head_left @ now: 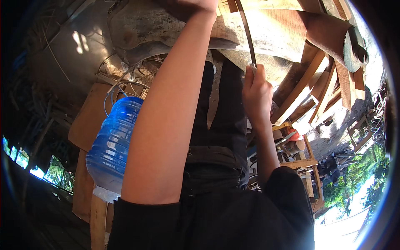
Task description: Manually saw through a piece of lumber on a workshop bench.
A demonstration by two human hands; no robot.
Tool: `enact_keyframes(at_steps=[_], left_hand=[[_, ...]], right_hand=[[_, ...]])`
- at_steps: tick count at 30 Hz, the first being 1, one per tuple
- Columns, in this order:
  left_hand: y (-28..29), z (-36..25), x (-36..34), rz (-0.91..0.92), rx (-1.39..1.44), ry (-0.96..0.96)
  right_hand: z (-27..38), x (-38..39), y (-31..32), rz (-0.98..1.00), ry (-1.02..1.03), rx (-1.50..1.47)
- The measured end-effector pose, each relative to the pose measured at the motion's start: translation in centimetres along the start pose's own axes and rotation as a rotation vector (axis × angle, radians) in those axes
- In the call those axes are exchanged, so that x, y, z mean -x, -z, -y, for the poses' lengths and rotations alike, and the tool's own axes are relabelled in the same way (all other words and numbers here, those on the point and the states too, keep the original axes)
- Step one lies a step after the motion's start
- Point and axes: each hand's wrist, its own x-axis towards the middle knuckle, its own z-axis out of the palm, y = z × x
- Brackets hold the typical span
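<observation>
The right hand, centre-right of the frame, is seen closed in a fist around the lower end of a thin curved metal strip; fingers are wrapped tight on it, w/ the end of the strip just poking out at the top of the fist. From there the strip is run up & slightly left to the top edge of the frame, across the pale wood above.

The left hand is found at the top centre, mostly cut off by the frame edge. It is pressed on a big weathered wooden block, knuckles bent, but whether anything is actually gripped can't be told. Its bare forearm is stretched down through the middle of the frame to a black sleeve at the bottom.

Between the 2 arms, dark clothing is seen, w/ a narrow pale tapered piece lying on it, just beside the right wrist.

Left of the left forearm, a big blue ribbed water jug is seen, partly hidden by the arm; wire loops are seen just above it, and a flat brown board behind it.

At upper right, a stack of wooden planks is leaned at angles, w/ a round log end near the rim. At lower right, a cluttered wooden rack is seen, w/ green trees beyond in bright sun.
</observation>
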Motion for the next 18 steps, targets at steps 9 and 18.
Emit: enact_keyframes(at_steps=[9,18], left_hand=[[-2.0,1.1,-0.3,-0.114,0.021,-0.006],[0.4,-1.0,0.5,0.044,0.046,0.038]], right_hand=[[3.0,0.4,2.8,0.072,-0.012,0.106],[5.1,-5.0,3.1,-0.014,0.089,0.202]])
